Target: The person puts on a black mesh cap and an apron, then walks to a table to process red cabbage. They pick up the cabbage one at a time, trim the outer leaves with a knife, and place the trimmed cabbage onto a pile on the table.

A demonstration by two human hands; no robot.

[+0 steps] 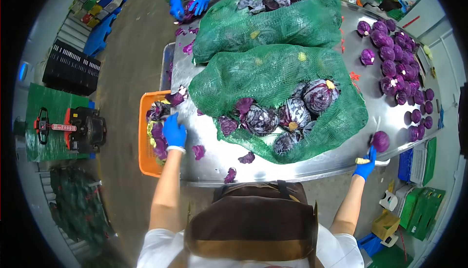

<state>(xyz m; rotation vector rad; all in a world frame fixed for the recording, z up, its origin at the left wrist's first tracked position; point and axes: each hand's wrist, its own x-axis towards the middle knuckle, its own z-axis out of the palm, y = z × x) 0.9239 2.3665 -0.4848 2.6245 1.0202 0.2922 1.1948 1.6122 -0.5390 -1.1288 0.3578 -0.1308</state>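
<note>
One green sack (263, 75) between hands (174, 131): left by crate (142, 141), grip unclear; right (364, 166) around handle (361, 161).

- Near net (278, 68) and far net (273, 31) block the table's (370, 107) middle.
- Bare steel between near net and right-hand cabbages (387, 53) leaves a hand passage.
- Scraps (247, 158) litter the front-left edge.

The head view looks forward and down, near above the table (210, 169). Its wide frame takes in floor (131, 63) too.
</note>
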